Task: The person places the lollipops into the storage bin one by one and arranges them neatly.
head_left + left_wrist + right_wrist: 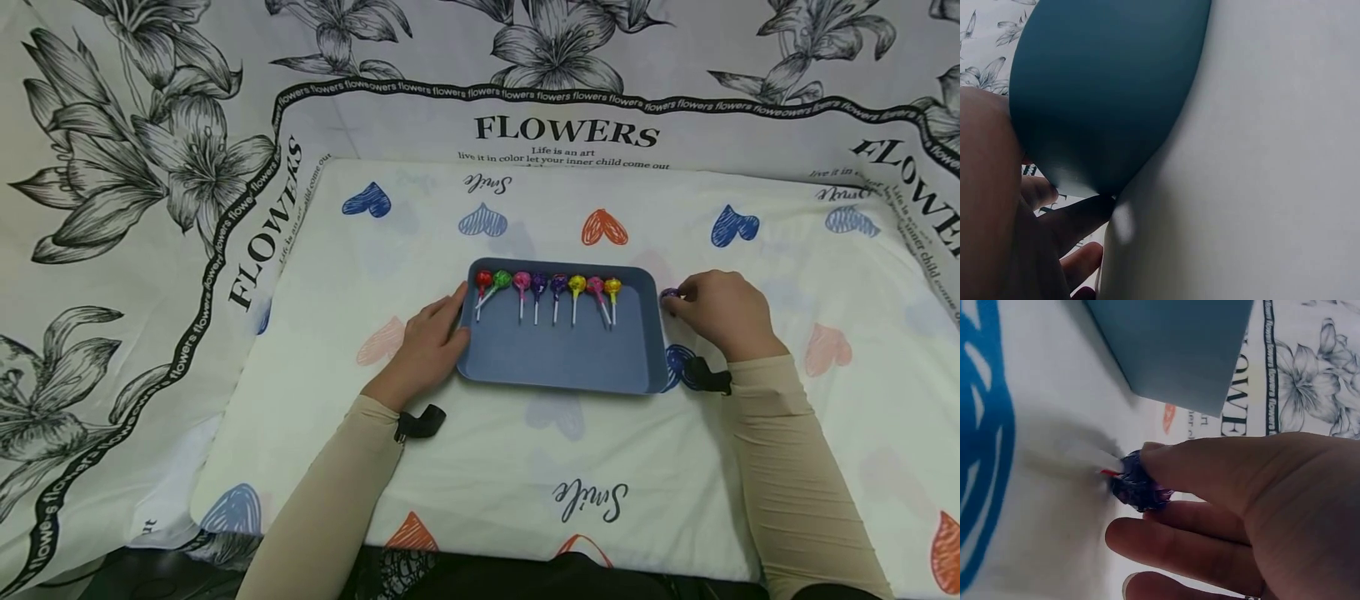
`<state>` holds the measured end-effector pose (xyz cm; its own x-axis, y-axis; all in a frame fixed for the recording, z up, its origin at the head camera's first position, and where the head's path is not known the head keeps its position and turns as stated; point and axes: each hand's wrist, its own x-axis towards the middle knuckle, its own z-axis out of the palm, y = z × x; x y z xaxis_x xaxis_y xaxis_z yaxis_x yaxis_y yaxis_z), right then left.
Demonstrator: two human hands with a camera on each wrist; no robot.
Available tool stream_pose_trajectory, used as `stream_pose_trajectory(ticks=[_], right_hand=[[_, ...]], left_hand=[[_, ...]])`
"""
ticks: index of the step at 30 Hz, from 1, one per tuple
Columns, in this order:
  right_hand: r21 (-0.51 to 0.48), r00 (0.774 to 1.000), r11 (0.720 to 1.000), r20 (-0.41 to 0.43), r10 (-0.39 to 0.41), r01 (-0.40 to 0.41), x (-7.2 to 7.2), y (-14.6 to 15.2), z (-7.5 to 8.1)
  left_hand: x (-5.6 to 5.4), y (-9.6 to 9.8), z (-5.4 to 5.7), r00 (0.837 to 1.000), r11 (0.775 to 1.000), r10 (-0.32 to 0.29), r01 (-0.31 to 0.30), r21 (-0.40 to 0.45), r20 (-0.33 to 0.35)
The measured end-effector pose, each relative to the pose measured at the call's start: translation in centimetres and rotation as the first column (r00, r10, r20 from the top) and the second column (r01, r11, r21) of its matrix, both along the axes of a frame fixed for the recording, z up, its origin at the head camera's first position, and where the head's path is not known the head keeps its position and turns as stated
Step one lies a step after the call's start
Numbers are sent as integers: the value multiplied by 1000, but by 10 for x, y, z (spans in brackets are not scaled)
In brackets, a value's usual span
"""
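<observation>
In the head view a blue-grey tray (555, 358) lies with several wrapped lollipops in a row along its far side: red, green, pink, purple and yellow. My left hand (429, 343) holds the tray's left edge, with fingers at the tray's outer wall (1110, 81) in the left wrist view. Just right of the tray my right hand (723, 310) pinches a purple-wrapped lollipop (1141, 484) by its head between thumb and fingers. The lollipop is at the cloth, its pale stick pointing away from the palm, blurred in the right wrist view.
A white cloth (315, 433) with printed hearts and "Smile" lettering lies under the tray. Beneath it spreads a larger flower-printed cloth (97, 333). Black straps (423, 422) are on both wrists. The near cloth edge runs close to the person's body.
</observation>
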<state>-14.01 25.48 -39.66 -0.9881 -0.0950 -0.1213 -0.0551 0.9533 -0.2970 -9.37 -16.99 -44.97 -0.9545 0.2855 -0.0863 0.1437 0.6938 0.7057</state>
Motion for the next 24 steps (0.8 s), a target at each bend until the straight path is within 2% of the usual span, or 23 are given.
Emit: stream_pose_trajectory(ticks=[6,15,24], right_hand=[[-7,998,999,-41,-41,41,2,1,0],[-22,992,995,-87,-95,93,2,-4,18],[-46,990,995,-108,-91,87,2,-15,24]], left_hand=[[0,0,2,1000,1000,-2,1,2,13],[0,-2,1,1000,1000,6,-6,3,9],[1,-1,2,1000,1000,9,-9,-4,26]])
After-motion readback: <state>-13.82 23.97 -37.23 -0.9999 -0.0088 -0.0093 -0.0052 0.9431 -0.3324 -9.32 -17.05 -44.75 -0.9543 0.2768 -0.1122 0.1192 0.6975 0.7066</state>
